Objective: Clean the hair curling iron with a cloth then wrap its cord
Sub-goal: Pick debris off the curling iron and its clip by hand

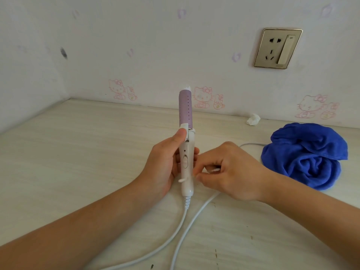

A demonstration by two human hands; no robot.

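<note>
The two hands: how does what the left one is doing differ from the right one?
The left hand grips the curling iron round its white handle, holding it upright; the right hand pinches the cord beside that handle. The left hand's thumb points up toward the clamp lever; the right hand shows its back to the camera. Both are bare; neither touches the blue cloth.

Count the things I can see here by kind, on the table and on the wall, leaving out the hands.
Curling iron: 1
Cord: 1
Blue cloth: 1
Crumpled white paper: 1
Wall socket: 1
Total: 5
</note>
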